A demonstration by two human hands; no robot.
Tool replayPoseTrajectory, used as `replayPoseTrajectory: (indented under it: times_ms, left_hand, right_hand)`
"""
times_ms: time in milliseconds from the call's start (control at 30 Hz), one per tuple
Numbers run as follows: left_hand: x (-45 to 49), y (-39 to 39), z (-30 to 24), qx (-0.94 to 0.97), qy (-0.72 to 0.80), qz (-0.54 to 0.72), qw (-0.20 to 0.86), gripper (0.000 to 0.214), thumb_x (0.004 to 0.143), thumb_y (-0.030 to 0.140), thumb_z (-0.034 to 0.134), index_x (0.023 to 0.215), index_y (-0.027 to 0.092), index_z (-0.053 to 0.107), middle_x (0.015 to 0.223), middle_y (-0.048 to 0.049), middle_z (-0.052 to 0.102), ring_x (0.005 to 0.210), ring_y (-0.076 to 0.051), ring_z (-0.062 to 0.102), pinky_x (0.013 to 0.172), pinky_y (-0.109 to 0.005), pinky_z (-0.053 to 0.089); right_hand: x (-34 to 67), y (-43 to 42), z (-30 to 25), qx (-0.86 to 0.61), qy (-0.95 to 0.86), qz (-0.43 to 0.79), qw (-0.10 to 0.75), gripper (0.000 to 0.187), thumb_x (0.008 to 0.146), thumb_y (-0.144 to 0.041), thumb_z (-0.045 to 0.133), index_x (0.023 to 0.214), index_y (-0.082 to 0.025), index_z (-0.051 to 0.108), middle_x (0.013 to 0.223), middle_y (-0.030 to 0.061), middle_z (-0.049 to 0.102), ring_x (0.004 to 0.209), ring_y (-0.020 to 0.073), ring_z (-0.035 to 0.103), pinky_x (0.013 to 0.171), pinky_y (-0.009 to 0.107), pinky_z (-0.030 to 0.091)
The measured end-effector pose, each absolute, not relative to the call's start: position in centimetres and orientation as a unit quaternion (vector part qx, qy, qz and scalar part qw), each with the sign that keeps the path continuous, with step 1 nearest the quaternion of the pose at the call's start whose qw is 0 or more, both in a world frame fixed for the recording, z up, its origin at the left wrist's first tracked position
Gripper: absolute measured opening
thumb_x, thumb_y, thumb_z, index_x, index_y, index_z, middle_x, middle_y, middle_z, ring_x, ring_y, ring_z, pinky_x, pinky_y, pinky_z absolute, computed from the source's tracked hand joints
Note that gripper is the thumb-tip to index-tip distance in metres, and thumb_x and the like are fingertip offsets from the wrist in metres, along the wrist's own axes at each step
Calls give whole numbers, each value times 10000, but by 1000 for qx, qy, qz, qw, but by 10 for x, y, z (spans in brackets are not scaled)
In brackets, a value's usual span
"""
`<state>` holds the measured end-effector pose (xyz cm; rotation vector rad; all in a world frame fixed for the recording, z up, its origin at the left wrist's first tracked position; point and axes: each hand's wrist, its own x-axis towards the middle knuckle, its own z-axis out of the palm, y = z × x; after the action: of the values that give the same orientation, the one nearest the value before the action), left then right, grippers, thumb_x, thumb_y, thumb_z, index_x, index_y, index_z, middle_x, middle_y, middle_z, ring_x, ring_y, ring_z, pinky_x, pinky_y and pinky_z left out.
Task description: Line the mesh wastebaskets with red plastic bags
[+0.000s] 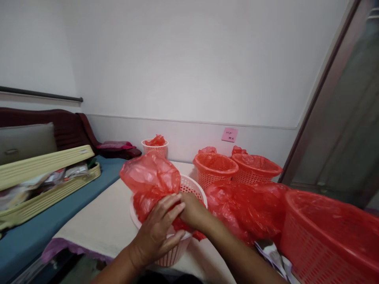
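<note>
**Thin, translucent red plastic bag [151, 171] handled by two hands inside a round, white, perforated plastic basket [194, 184]**

The white basket was set close to the near edge of a table covered in white cloth [97, 217] with purple trim. The bag was gathered in the basket's mouth, and its puffed upper part was spread over the far left of the rim.

The left hand [158, 227] was laid over the red plastic, with its thumb held apart from the other fingers and its fingertips brought up to the right hand [191, 211]. The right hand's fingers were mostly hidden behind the left; whether plastic was clamped by either hand could not be told.

A smaller pale plastic basket [156, 150], with red plastic bunched in it, was placed by the table's far edge. Farther right, two round red plastic baskets [215, 173] were lined up before the wall. Loose red plastic sheeting [245, 207] was heaped between the white basket and a large red perforated basket [322, 240] at the right. A pink paper note [229, 134] bearing handwriting was seen on the wall.
</note>
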<state>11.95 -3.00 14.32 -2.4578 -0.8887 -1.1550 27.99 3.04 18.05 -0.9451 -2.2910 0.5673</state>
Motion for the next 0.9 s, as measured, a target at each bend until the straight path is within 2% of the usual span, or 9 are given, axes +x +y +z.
replayPoseTrajectory:
  times_ms: [100,167,233,333,433,567,667,767,900]
  left_hand:
    - [110,-21,147,-861,-343,-341,159,798,805,361,670,1457,140,266,1473,-158,421,1422,-285,247,1148,-491,228]
    - [102,-14,150,-859,-361,-334,138,832,778,326,679,1464,131,251,1456,-163,459,1409,-301,285,1150,-534,170]
    - [97,-7,152,-845,-373,-377,66,745,742,221,663,1421,161,362,1389,-143,538,1340,-310,394,1140,-563,141]
    - [96,0,156,-772,-386,-486,-135,348,691,144,628,1027,216,684,1021,-65,703,1036,-281,580,1064,-534,283]
    - [98,3,157,-686,-397,-551,-261,171,688,119,565,757,204,696,788,-28,676,771,-212,593,833,-397,469]
    - [94,10,155,-558,-407,-632,-351,327,663,101,497,911,187,693,780,0,702,693,-177,630,687,-303,497]
    - [93,17,155,-452,-402,-684,-407,266,696,199,543,919,164,684,722,4,707,617,-168,636,645,-298,501]
    - [102,18,159,-393,-382,-700,-458,257,715,309,605,907,158,682,716,-3,710,583,-162,636,625,-301,507]
    - [119,12,164,-395,-354,-686,-499,235,694,315,679,866,155,682,745,-24,715,668,-179,658,661,-308,525]
  right_hand:
    - [275,20,184,-327,-884,223,249,149,739,-146,511,793,-180,646,828,36,697,766,175,610,687,256,440]
    - [280,15,198,-314,-886,262,219,87,727,-144,507,726,-178,587,741,-7,635,674,134,554,615,226,413]
    - [287,12,216,-294,-872,332,208,49,728,-151,509,710,-176,547,682,-39,563,617,104,495,577,211,393]
    - [298,8,238,-248,-837,411,262,85,788,-232,552,821,-165,592,762,-29,568,691,113,521,657,236,435]
    - [307,7,241,-238,-807,411,352,263,828,-378,614,994,-175,626,946,21,624,874,168,585,796,300,464]
    - [316,5,224,-288,-793,343,414,594,759,-457,716,1280,-246,524,1258,68,583,1127,237,550,979,399,423]
    - [314,2,209,-319,-817,256,408,758,718,-413,767,1381,-283,422,1414,69,478,1288,262,437,1090,450,328]
    - [301,3,196,-314,-817,224,428,828,689,-365,791,1404,-285,381,1422,69,459,1316,260,400,1116,451,296]
    - [274,8,182,-310,-785,266,465,758,664,-374,797,1325,-239,450,1290,88,543,1181,260,513,1029,433,399]
